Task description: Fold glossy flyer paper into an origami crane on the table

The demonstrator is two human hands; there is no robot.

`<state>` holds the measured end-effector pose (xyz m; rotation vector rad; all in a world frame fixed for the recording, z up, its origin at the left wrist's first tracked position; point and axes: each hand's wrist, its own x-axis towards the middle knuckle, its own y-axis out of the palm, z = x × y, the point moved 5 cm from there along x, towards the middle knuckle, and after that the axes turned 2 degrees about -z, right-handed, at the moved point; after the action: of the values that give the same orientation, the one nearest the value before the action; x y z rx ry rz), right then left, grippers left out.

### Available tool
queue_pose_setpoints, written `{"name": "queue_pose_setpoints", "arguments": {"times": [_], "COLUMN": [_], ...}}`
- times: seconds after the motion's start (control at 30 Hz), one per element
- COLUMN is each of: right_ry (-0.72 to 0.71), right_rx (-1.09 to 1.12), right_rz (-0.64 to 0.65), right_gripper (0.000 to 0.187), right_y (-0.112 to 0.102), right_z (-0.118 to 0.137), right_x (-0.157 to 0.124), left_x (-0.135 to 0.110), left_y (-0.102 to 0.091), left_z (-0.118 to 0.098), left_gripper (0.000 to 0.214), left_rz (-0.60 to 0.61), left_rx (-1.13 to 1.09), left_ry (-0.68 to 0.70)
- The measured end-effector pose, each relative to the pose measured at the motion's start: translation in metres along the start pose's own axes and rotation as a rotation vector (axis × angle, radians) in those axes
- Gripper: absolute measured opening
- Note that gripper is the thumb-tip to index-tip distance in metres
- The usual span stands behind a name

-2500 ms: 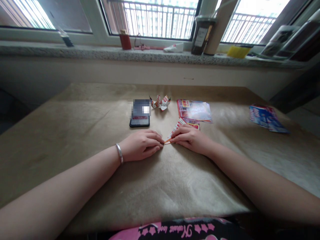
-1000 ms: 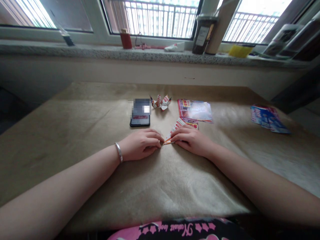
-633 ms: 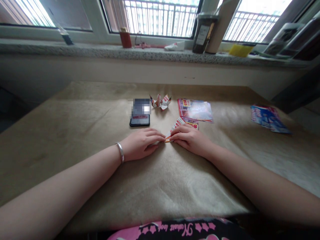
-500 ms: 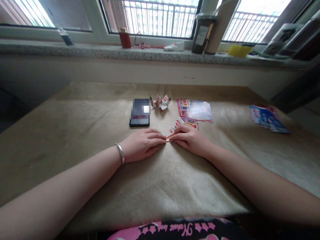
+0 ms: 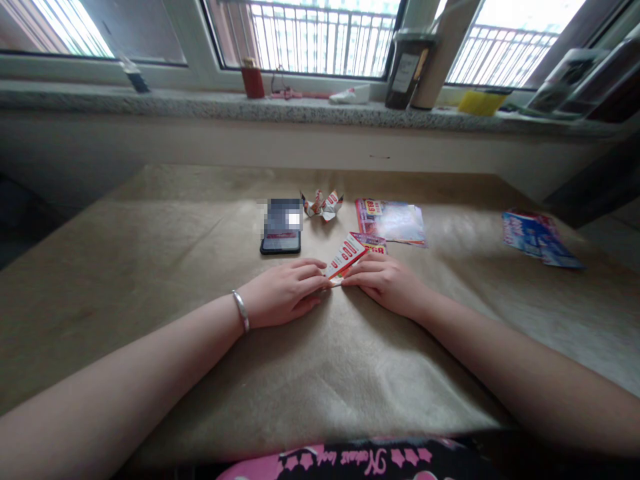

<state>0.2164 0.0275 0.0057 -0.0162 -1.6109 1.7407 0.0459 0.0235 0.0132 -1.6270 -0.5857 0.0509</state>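
Note:
Between my hands lies a folded piece of printed paper (image 5: 346, 255), white and red with an orange edge, slanting up to the right. My left hand (image 5: 290, 288), below a silver bracelet on the wrist, has its fingertips closed on the paper's lower left corner. On the other side my right hand (image 5: 383, 280) pinches the paper's lower right edge, its fingers covering part of it. A purple printed sheet (image 5: 376, 243) shows just behind the folded paper. Further back stands a folded paper figure (image 5: 323, 205) with pointed tips.
A smartphone (image 5: 281, 227) lies left of the paper figure. Flyers (image 5: 393, 220) are stacked behind my right hand, and blue leaflets (image 5: 541, 238) lie at the far right. The stone windowsill (image 5: 310, 110) holds a dark jar (image 5: 404, 70) and a red container (image 5: 253, 80).
The folded paper has turned and shows more of its white and red face. My right fingers have shifted lower along its edge. My left hand stays almost in place.

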Motion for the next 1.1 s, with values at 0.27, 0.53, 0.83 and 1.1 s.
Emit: {"name": "queue_pose_setpoints", "arguments": {"times": [0.27,0.53,0.83,1.1], "right_ry": [0.038,0.119,0.106,0.059], "right_rx": [-0.012,-0.006,0.014,-0.014], "right_rz": [-0.019,-0.031,-0.041,-0.025], "right_gripper": [0.025,0.021,0.021,0.026], "right_y": [-0.002,-0.004,-0.003,-0.002], "right_z": [-0.002,-0.009,-0.01,-0.007], "right_x": [-0.001,-0.004,-0.003,-0.004], "left_x": [0.001,0.0,0.0,0.0], "left_y": [0.005,0.002,0.006,0.007], "left_z": [0.0,-0.002,-0.001,0.0], "left_gripper": [0.033,0.039,0.045,0.039], "left_rz": [0.06,0.128,0.153,0.149], "left_rx": [-0.043,-0.052,-0.048,-0.06], "left_ry": [-0.023,-0.02,-0.039,-0.037]}}
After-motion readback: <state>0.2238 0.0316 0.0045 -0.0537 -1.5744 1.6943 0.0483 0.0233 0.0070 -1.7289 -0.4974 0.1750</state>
